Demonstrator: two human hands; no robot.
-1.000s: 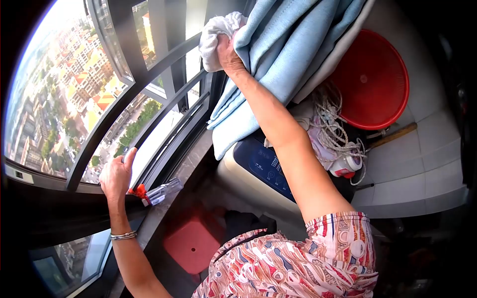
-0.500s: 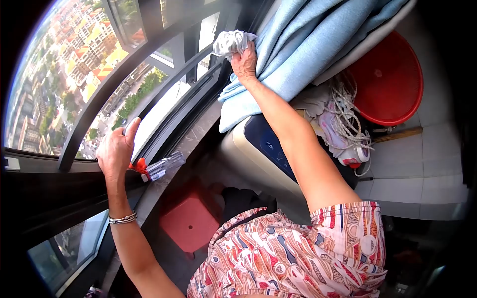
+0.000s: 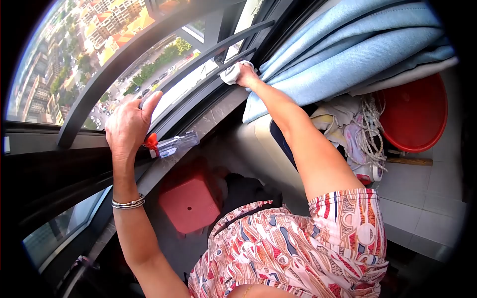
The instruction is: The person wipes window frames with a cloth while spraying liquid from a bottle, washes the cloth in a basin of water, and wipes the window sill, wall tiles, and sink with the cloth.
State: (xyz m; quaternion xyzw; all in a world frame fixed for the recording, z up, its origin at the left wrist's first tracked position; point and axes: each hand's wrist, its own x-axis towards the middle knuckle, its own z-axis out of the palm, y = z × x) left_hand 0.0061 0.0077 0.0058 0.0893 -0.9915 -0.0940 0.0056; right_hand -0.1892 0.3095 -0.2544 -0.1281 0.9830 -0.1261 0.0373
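My right hand (image 3: 246,75) is closed on a white rag (image 3: 231,74), pressed to the lower dark rail (image 3: 238,58) of the window, just beside the blue curtain (image 3: 343,59). The rag is bunched, and part of it is hidden by my fingers. To the left, my left hand (image 3: 130,126) wraps round a dark window bar, thumb pointing up; the gripped stretch is mostly hidden. Below that hand, a clear plastic bottle (image 3: 179,144) with a red ornament (image 3: 151,141) at one end lies on the stone sill (image 3: 211,115).
A pink stool (image 3: 190,209) stands beneath the sill. Beside it is a pale appliance (image 3: 256,144) with a dark top. Clothes and a coiled white rope (image 3: 370,130) lie near a red basin (image 3: 417,119) on the right. Beyond the window, buildings lie far below.
My right hand has brought the rag down and closer to the lower rail, and the rag looks more tightly bunched. My left hand keeps its hold while the view shifts.
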